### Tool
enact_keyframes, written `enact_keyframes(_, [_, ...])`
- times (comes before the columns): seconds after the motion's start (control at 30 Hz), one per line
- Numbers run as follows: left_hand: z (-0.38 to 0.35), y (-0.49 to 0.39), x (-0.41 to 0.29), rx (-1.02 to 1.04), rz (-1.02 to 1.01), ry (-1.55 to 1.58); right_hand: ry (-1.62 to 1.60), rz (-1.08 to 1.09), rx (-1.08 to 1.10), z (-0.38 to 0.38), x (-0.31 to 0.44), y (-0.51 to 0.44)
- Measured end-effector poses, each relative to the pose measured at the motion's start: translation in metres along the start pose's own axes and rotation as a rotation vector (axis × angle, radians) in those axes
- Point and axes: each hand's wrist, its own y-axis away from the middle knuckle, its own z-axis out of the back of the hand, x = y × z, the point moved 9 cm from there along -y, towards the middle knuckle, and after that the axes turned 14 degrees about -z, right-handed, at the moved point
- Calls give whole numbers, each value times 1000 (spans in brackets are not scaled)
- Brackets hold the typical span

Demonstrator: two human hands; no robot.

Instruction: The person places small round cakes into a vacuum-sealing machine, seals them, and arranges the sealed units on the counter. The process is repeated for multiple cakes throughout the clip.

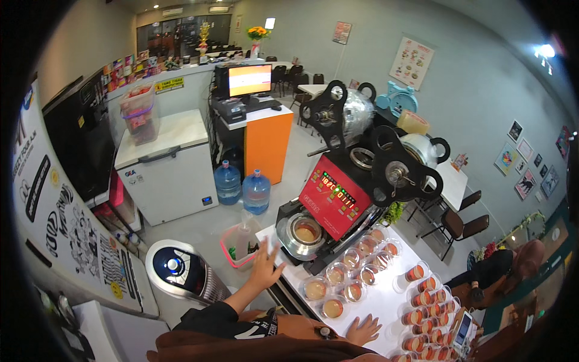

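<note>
My left hand (pixel 263 268) is raised with spread fingers at the counter's left edge, beside the round cup holder of a red cup sealing machine (pixel 332 197); it holds nothing. A plastic cup (pixel 306 233) with a light brown drink sits in that holder. My right hand (pixel 364 331) rests, fingers apart and holding nothing, on the white counter (pixel 371 310) near its front edge. Several filled clear cups (pixel 334 307) stand between my right hand and the machine. More cups, with orange-red bands (pixel 412 316), stand in rows to the right.
A tablet (pixel 462 328) stands beside the right rows of cups. A pink-rimmed bin (pixel 233 253) and a silver-black appliance (pixel 181 271) are left of the counter. Two blue water jugs (pixel 256 192) stand behind, near a white chest freezer (pixel 181 181). A person (pixel 493 271) is at far right.
</note>
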Motion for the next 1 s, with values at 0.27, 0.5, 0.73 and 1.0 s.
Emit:
enact_keyframes(0.27, [-93, 45, 178, -235, 610, 54, -19, 19, -49, -6, 0, -4])
enact_keyframes(0.5, [-114, 1, 182, -47, 739, 52, 53, 283, -55, -15, -49, -7])
enact_keyframes(0.73, [-122, 1, 184, -406, 850, -138, 51, 378, -150, 19, -37, 5])
enact_keyframes(1.0, [-111, -2, 180, -403, 818, -247, 3, 393, -218, -7, -53, -4])
